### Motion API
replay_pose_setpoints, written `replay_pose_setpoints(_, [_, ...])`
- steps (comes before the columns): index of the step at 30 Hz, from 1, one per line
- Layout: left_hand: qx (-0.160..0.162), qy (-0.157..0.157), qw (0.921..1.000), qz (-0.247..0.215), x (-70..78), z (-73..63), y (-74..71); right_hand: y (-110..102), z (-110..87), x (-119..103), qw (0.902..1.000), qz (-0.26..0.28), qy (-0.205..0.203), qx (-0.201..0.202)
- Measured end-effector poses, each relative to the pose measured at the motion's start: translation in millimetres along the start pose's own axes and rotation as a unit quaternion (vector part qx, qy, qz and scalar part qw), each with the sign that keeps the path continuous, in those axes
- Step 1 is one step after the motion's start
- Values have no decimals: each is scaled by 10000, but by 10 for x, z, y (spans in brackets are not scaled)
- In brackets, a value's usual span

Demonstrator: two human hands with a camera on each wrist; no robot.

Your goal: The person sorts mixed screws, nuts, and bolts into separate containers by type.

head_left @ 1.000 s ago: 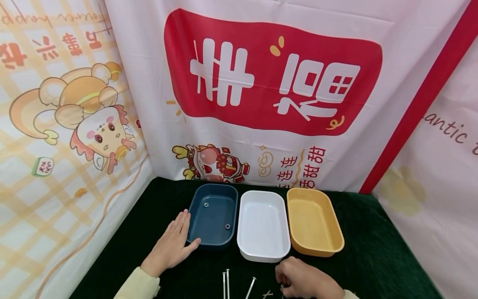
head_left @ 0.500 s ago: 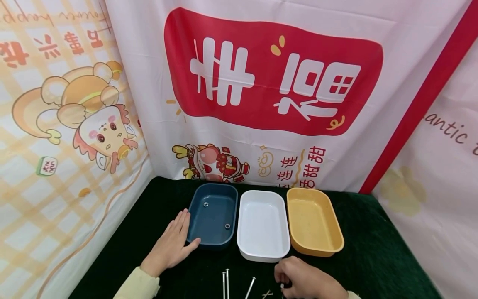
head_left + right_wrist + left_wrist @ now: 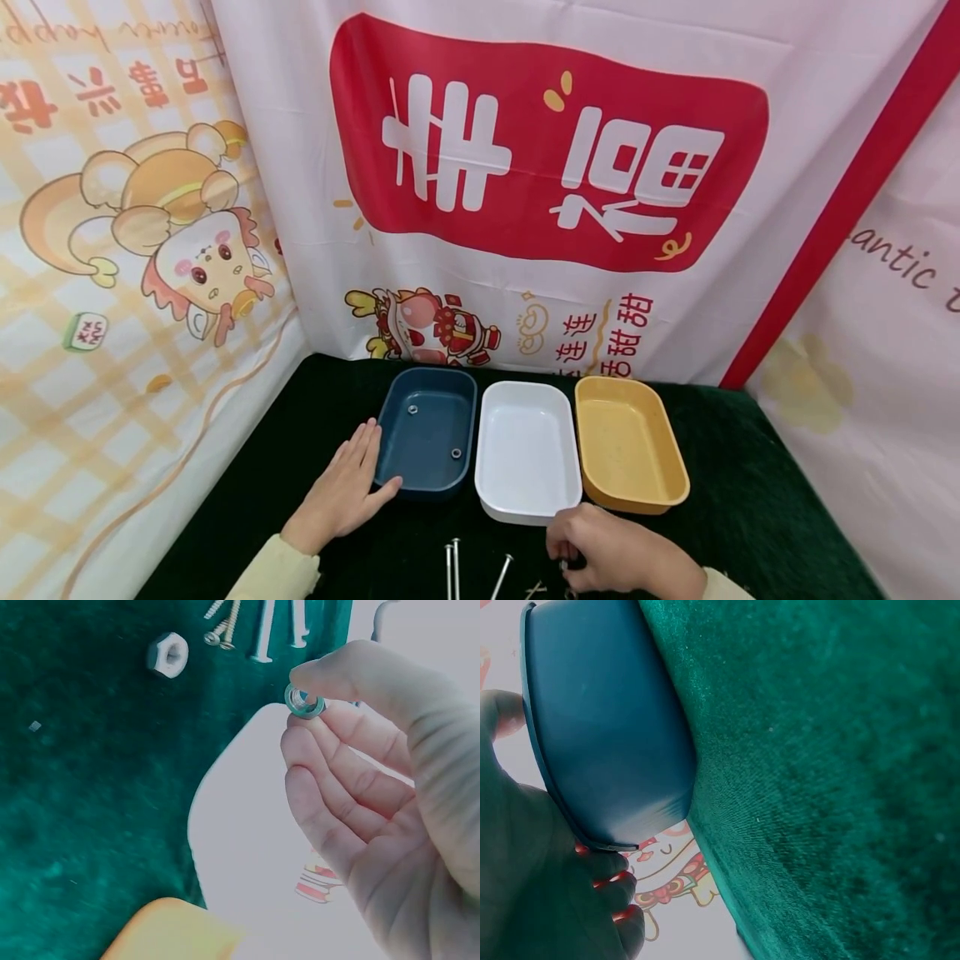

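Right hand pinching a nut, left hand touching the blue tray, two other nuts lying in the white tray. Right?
Not quite: the two other nuts lie in the blue tray, not the white tray; see the head view. The rest is right: the right hand pinches a nut and the left hand touches the blue tray.

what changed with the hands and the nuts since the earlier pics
The right hand has shifted slightly forward and left, toward the white tray, pinching a nut; the earlier pictures don't show clearly when it took hold. The left hand stays against the blue tray, two nuts still inside.
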State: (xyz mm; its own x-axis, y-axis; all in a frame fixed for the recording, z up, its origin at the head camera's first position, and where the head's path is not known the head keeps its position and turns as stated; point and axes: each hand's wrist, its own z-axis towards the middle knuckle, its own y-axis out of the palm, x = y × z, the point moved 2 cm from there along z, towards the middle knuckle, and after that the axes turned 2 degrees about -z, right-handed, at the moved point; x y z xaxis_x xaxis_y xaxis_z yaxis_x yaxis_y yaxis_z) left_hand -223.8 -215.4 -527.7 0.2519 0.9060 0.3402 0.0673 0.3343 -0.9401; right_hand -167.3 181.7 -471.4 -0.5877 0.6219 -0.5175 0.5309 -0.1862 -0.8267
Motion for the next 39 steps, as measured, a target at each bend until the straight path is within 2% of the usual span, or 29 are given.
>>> replay_pose_setpoints(8, [13, 1, 10000, 33, 6, 6, 0, -250, 74, -129, 9979, -428, -307, 368])
replay_pose_setpoints(17, [30, 28, 10000, -15, 11, 11, -8, -492, 279, -184, 9959, -463, -344, 694])
replay_pose_setpoints(21, [3, 20, 10000, -18, 5, 15, -7, -557, 378, -213, 9942, -512, -430, 846])
replay_pose_setpoints(31, [35, 48, 10000, -50, 1, 11, -3, -674, 679, -339, 9852, -824, -934, 1175])
replay_pose_setpoints(39, [22, 63, 10000, -51, -12, 15, 5, -757, 968, -436, 9781, -1026, -1110, 1429])
